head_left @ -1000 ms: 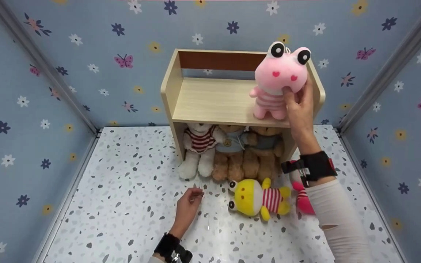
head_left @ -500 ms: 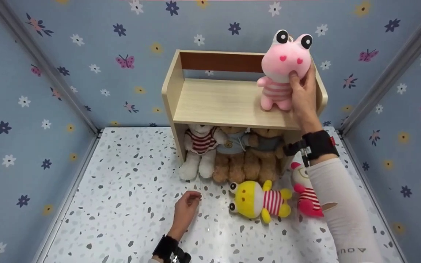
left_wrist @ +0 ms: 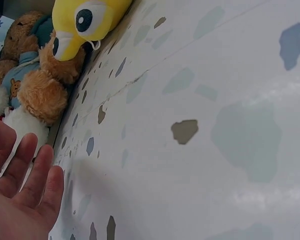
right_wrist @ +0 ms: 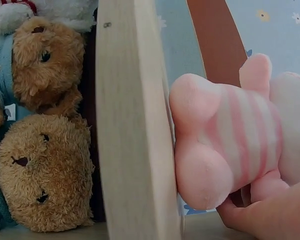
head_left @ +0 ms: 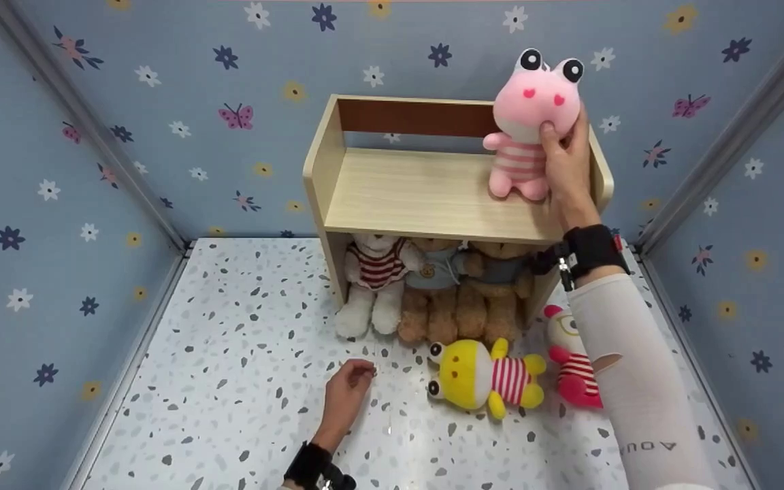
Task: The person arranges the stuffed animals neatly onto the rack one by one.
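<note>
A pink frog plush point(head_left: 520, 160) with big round eyes and a striped body is upright over the right end of the wooden shelf's top board point(head_left: 405, 190). My right hand point(head_left: 567, 163) grips it from the right, thumb across its front below the mouth. In the right wrist view the feet of the pink frog plush point(right_wrist: 202, 170) are at the board's edge; whether they touch it I cannot tell. My left hand point(head_left: 347, 395) is low over the speckled surface, fingers loosely bent and holding nothing. A yellow frog plush point(head_left: 463, 374) lies on its back to its right.
Under the top board sit a white bear in a striped shirt point(head_left: 375, 272), a brown bear in light blue point(head_left: 433, 279) and another brown bear point(head_left: 497, 286). A pink-and-white plush point(head_left: 572, 367) lies right, partly behind the sleeve. Flowered walls surround the speckled surface point(head_left: 242, 354).
My right hand has carried the pink frog plush up and slightly right, deeper over the top board. The left hand has shifted only a little, and the other toys stay put.
</note>
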A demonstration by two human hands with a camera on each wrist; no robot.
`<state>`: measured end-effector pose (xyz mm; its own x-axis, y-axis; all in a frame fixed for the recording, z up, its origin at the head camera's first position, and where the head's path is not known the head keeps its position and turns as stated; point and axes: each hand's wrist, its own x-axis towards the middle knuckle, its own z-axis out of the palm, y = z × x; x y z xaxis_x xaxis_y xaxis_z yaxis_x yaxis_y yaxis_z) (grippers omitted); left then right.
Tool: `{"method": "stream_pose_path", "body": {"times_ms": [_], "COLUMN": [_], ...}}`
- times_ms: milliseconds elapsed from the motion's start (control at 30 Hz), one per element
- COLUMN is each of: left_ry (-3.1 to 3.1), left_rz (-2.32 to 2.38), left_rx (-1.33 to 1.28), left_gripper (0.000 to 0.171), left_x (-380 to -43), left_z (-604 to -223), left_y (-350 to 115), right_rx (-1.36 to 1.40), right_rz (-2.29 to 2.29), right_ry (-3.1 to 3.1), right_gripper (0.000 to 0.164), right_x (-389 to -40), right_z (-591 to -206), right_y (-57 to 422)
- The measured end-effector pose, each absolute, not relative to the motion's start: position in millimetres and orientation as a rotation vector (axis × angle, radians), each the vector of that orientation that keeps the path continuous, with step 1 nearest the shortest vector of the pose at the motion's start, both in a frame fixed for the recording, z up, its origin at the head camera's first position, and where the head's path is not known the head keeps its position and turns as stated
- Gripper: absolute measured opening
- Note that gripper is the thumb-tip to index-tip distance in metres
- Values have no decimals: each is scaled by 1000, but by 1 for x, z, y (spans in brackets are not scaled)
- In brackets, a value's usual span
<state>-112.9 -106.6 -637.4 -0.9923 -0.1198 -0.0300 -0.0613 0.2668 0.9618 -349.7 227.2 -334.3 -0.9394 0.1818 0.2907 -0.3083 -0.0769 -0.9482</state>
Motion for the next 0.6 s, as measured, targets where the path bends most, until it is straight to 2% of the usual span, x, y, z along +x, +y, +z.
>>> {"method": "stream_pose_path", "body": {"times_ms": [367,600], "left_ry": [-2444,-2445], "left_rz": [-1900,-1918], "left_rx": [166,154], "left_gripper": [18,17], "left_x": [-113,-113], "left_z": [-638,-641], "left_y": [-104,-106], "right_rx": [131,97], "right_rz": [2061,1933], "right_ry": [-1923,-1982], "right_gripper": [69,85], "right_x": [-348,-325], "right_z": [-336,-353], "right_y": [224,216]}}
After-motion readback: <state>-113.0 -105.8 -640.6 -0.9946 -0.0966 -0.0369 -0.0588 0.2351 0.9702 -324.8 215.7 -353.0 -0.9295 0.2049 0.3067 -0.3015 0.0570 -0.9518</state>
